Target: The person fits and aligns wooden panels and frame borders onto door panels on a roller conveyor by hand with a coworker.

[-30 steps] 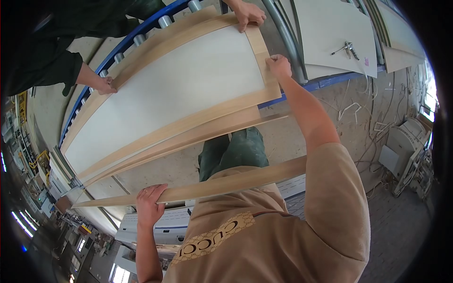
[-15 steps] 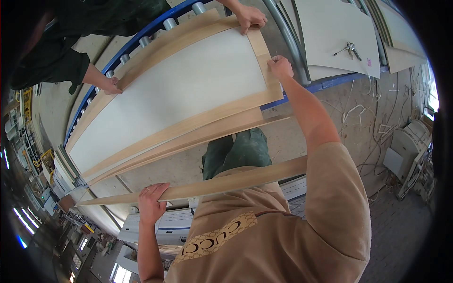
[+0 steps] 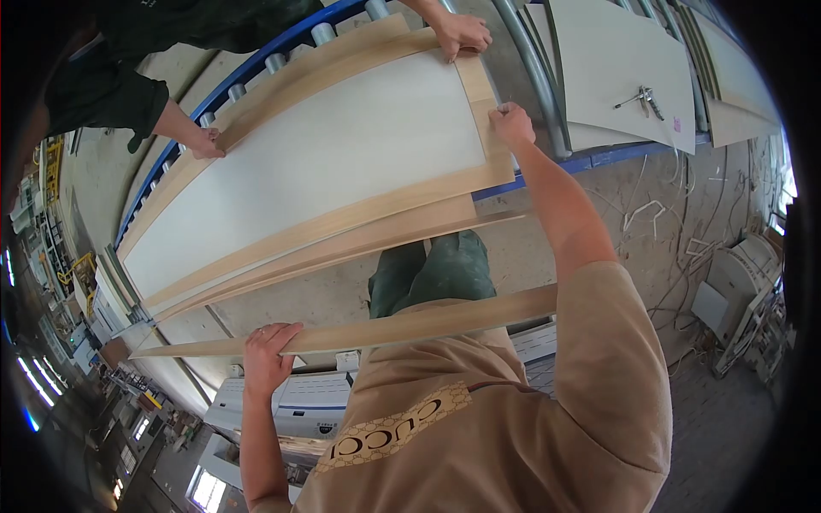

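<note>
My left hand (image 3: 272, 352) is wrapped over a long, narrow wooden strip (image 3: 428, 323) that lies across in front of my waist. Its far end passes behind my right upper arm. My right hand (image 3: 513, 126) has its fingers pinched at the short right-hand edge of a wood frame (image 3: 476, 98) bordering a long white panel (image 3: 316, 162). Opposite me, a co-worker's hand (image 3: 462, 36) presses the frame's upper right corner. The co-worker's other hand (image 3: 203, 143) rests on the long far edge.
More wooden strips (image 3: 410, 221) lie along the near side of the panel. Beneath is a blue-railed roller conveyor (image 3: 275, 62). To the right, boards (image 3: 616, 51) carry a spray-gun-like tool (image 3: 643, 98). Cables hang over the floor near a machine (image 3: 740, 286).
My left hand and the strip have shifted slightly up and left in the view. My right hand keeps its place at the frame's edge. The co-worker's hands stay on the frame.
</note>
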Tool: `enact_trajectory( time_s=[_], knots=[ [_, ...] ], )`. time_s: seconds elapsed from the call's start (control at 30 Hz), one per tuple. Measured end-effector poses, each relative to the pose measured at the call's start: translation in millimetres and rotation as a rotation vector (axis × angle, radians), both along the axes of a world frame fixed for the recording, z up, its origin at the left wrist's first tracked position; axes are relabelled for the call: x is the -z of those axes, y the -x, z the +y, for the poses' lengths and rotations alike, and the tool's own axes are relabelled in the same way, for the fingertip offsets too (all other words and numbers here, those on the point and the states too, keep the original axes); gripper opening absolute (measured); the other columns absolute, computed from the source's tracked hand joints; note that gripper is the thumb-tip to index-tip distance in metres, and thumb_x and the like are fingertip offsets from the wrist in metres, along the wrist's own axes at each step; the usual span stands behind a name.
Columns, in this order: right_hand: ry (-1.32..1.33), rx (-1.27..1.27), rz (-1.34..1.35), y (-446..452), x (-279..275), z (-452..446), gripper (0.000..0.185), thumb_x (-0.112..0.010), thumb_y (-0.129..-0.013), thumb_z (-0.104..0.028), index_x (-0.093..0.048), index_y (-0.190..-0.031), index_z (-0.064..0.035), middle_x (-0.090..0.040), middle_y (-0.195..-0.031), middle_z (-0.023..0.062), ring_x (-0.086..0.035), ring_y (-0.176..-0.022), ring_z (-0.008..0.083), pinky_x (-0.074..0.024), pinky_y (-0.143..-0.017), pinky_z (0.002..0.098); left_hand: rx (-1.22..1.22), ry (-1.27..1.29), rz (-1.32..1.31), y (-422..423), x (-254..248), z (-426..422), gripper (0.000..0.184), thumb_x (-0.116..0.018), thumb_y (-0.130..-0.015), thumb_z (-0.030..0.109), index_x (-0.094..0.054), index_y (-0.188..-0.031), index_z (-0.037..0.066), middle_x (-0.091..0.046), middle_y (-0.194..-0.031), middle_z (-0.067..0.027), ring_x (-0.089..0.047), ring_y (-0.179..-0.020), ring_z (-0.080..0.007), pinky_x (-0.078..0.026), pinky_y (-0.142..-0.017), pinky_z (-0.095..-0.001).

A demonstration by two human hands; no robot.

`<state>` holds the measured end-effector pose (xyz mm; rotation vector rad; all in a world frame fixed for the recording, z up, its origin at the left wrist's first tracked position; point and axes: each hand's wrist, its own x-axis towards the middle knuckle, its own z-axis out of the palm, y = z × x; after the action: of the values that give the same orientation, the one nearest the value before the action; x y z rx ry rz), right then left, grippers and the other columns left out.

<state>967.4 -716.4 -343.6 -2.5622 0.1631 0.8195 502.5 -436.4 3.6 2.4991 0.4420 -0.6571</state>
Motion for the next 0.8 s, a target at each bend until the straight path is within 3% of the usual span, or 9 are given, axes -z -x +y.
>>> enact_trajectory(
  time_s=[0.3,0.4,0.43,0.5,0.57,0.6,0.67,0.73,0.8],
  knots=[
    [0.007,0.005,0.000,2,7,3,0.038,-0.066,-0.083,-0.041,-0.068,-0.114,-0.0175,-0.070,-0.116,0.0114,-0.064,-0.111,0.0314,-0.0506,-0.092,0.0455,0.008,0.001,-0.021,3,2,0,0.050,-0.059,-0.061,-0.001,-0.069,-0.109,0.010,-0.068,-0.100,-0.0091,-0.064,-0.094,-0.0308,-0.050,-0.085,-0.0429],
    [0.050,-0.095,-0.094,-1,20,-5,0.037,-0.061,-0.086,-0.038,-0.068,-0.113,-0.0129,-0.069,-0.113,0.0171,-0.063,-0.112,0.0351,-0.0491,-0.095,0.0467,0.022,0.021,-0.026,5,5,0,0.049,-0.063,-0.063,0.002,-0.070,-0.110,0.013,-0.069,-0.101,-0.0072,-0.064,-0.094,-0.0295,-0.050,-0.085,-0.0422],
    [0.012,-0.170,-0.206,-4,58,-26,0.037,-0.058,-0.090,-0.035,-0.068,-0.114,-0.0085,-0.068,-0.113,0.0215,-0.062,-0.113,0.0384,-0.0481,-0.097,0.0478,0.017,0.022,-0.037,7,9,0,0.048,-0.065,-0.064,0.003,-0.070,-0.110,0.015,-0.068,-0.101,-0.0064,-0.064,-0.095,-0.0288,-0.050,-0.085,-0.0419],
    [-0.149,-0.304,-0.136,-14,78,-37,0.036,-0.058,-0.092,-0.033,-0.067,-0.108,-0.0022,-0.069,-0.105,0.0223,-0.065,-0.101,0.0388,-0.0509,-0.090,0.0457,0.007,-0.028,-0.026,18,0,7,0.047,-0.070,-0.066,0.009,-0.069,-0.111,0.019,-0.068,-0.102,-0.0041,-0.064,-0.096,-0.0270,-0.051,-0.085,-0.0409],
    [-0.088,-0.334,-0.190,-12,71,-31,0.031,-0.059,-0.091,-0.028,-0.067,-0.102,0.0003,-0.069,-0.096,0.0244,-0.067,-0.093,0.0385,-0.0524,-0.083,0.0459,0.027,-0.073,-0.021,24,1,13,0.043,-0.073,-0.068,0.015,-0.069,-0.110,0.021,-0.067,-0.102,-0.0017,-0.063,-0.097,-0.0256,-0.051,-0.084,-0.0397],
    [-0.197,-0.390,-0.189,-10,54,-27,0.034,-0.061,-0.089,-0.030,-0.068,-0.101,0.0007,-0.070,-0.095,0.0239,-0.068,-0.091,0.0389,-0.0522,-0.083,0.0460,0.043,-0.091,-0.031,29,5,14,0.040,-0.073,-0.070,0.018,-0.068,-0.109,0.021,-0.066,-0.102,-0.0008,-0.063,-0.097,-0.0253,-0.051,-0.083,-0.0392],
    [-0.165,-0.377,-0.205,-16,73,-28,0.037,-0.062,-0.087,-0.032,-0.070,-0.105,-0.0009,-0.070,-0.101,0.0213,-0.067,-0.099,0.0360,-0.0515,-0.088,0.0432,0.024,-0.161,-0.065,41,11,12,0.041,-0.072,-0.065,0.016,-0.068,-0.105,0.020,-0.065,-0.095,0.0013,-0.063,-0.090,-0.0239,-0.051,-0.078,-0.0398],
    [-0.179,-0.398,-0.246,-6,48,-20,0.040,-0.061,-0.086,-0.032,-0.069,-0.108,0.0009,-0.070,-0.103,0.0213,-0.067,-0.099,0.0375,-0.0510,-0.089,0.0433,-0.020,-0.187,-0.100,44,12,14,0.034,-0.073,-0.067,0.019,-0.068,-0.101,0.020,-0.064,-0.092,0.0016,-0.063,-0.086,-0.0242,-0.051,-0.075,-0.0401],
    [-0.093,-0.433,-0.126,-22,67,-22,0.045,-0.061,-0.085,-0.035,-0.068,-0.109,0.0021,-0.069,-0.107,0.0229,-0.066,-0.102,0.0383,-0.0499,-0.091,0.0432,-0.048,-0.203,-0.131,47,13,11,0.027,-0.073,-0.069,0.021,-0.068,-0.096,0.019,-0.063,-0.088,0.0011,-0.062,-0.083,-0.0247,-0.050,-0.072,-0.0403]
  ],
)
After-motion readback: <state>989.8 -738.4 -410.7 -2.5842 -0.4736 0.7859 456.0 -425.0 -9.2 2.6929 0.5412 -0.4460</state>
